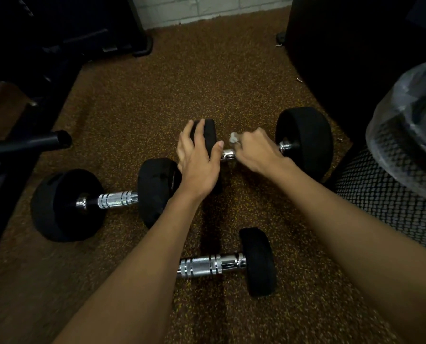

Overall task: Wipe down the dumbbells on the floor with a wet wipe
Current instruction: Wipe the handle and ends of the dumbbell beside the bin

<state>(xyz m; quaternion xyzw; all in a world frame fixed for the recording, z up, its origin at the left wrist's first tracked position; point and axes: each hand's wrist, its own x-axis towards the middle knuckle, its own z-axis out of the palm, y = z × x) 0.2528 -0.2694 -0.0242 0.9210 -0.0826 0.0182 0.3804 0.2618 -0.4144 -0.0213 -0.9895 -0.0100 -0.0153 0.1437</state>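
Head: wipe (233, 138) mostly inside right hand (256, 153)

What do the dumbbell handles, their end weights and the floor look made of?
Handles: polished chrome-like metal, with bright glints and ringed grooves.
End weights: matte black, probably rubber-coated; no shine.
Floor: brown with yellow flecks, likely granulated rubber matting.

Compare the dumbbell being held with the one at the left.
The far dumbbell is gripped: left hand on one head, right hand wrapping a wet wipe round its handle. The left dumbbell lies ungripped. Its chrome handle shows fully; the far one's is mostly covered. Both have black heads.
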